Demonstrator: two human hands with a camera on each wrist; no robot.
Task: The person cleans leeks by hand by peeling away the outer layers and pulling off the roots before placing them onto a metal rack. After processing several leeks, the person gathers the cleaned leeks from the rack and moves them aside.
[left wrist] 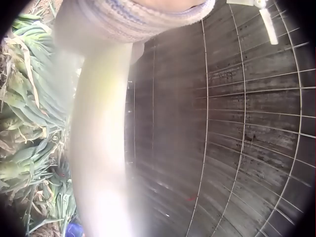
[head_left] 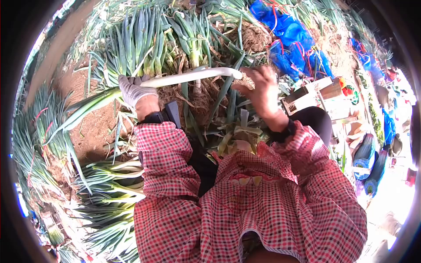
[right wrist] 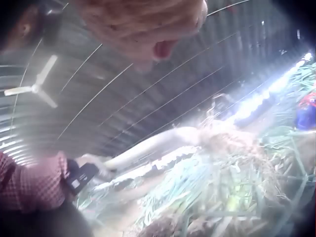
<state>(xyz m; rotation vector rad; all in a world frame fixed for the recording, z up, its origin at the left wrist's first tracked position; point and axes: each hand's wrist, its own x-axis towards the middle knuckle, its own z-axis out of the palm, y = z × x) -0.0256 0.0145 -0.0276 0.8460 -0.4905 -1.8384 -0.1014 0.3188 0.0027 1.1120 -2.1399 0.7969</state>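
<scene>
My left hand (head_left: 139,93), in a striped knit glove, grips a long green onion (head_left: 186,79) around its stalk. The white shank runs to the right and bends at its root end, while the green leaves trail off to the lower left. In the left wrist view the pale stalk (left wrist: 101,133) comes out below the glove (left wrist: 136,22). Bare and slightly blurred, my right hand (head_left: 264,94) is beside the root end with its fingers apart. The right wrist view shows that hand (right wrist: 148,27) above the stalk, apart from it, and bushy roots (right wrist: 237,140) at the end.
Green onions (head_left: 140,41) stand bunched on the soil in front. More lie in a pile (head_left: 114,193) at lower left, and tied bunches (head_left: 41,127) are at far left. Blue bags (head_left: 289,35) lie at upper right, near a wooden frame (head_left: 309,92). Wrapped bundles (head_left: 372,168) lie farther right.
</scene>
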